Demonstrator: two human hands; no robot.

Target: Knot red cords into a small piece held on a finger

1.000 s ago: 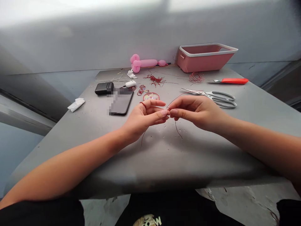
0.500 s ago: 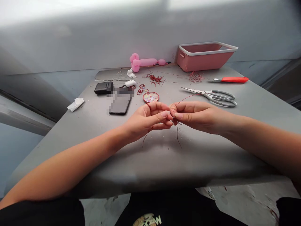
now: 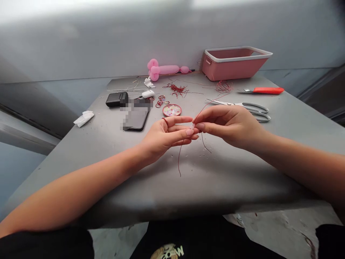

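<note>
My left hand [image 3: 172, 133] pinches a thin red cord [image 3: 179, 160] between thumb and fingers, and one end hangs down below the hand. At the fingertips sits a small pale bead [image 3: 192, 126]. My right hand [image 3: 231, 124] is closed on the same cord beside the bead, thumb against index finger. One strand rises from there up and to the right, and another dangles under the fingers. A red band circles my left index finger. Just beyond the hands lies a round red-rimmed dish [image 3: 171, 110] of pale beads.
Scissors [image 3: 242, 106] and a red-handled cutter [image 3: 268, 90] lie at right. Behind are a pink bin [image 3: 229, 70], a pink balloon figure [image 3: 167, 69] and red cord clippings [image 3: 176, 89]. A phone [image 3: 138, 117], black box [image 3: 116, 99], white case [image 3: 148, 94] and tissue [image 3: 84, 118] lie left.
My right hand has risen slightly and turned, fingertips now at the bead. The cord loop between the hands is no longer seen. My left fingers have spread a little, exposing the pale bead.
</note>
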